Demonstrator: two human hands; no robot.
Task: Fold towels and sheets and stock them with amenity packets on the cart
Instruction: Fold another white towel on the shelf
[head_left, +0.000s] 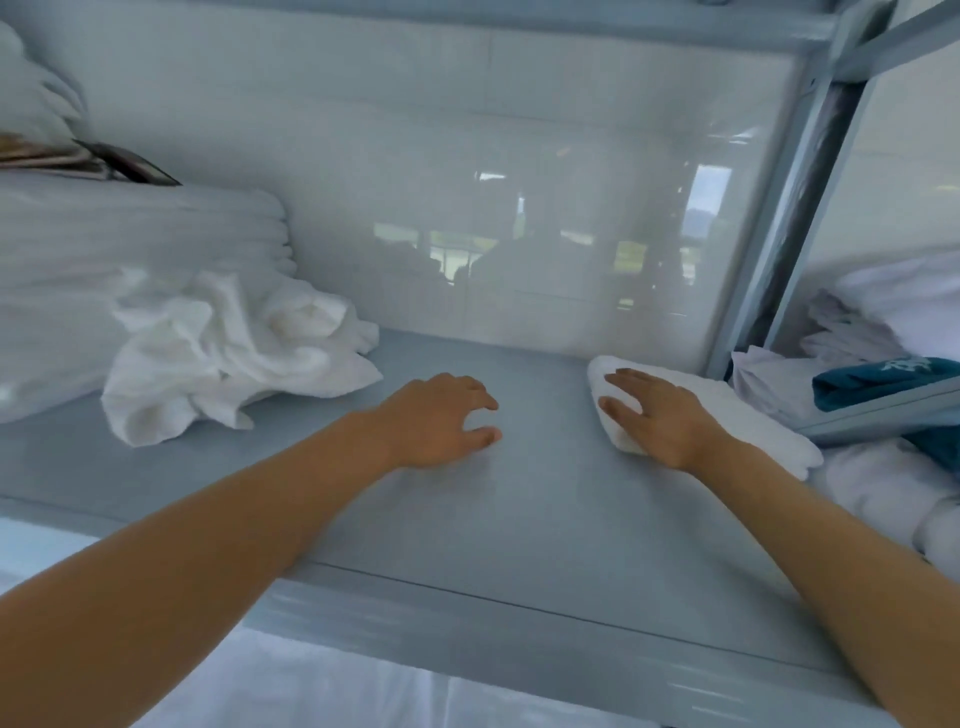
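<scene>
My grey shelf (519, 519) carried a tall stack of folded white linen (130, 270) at its left end, a crumpled white towel (228, 353) just in front of that stack, and a small folded white towel (727, 410) lying flat near its right edge.

folded towel (727, 410): white | crumpled towel (223, 353): white | shelf (519, 519): pale grey-blue | cloth (878, 382): teal, possibly pale-printed
</scene>
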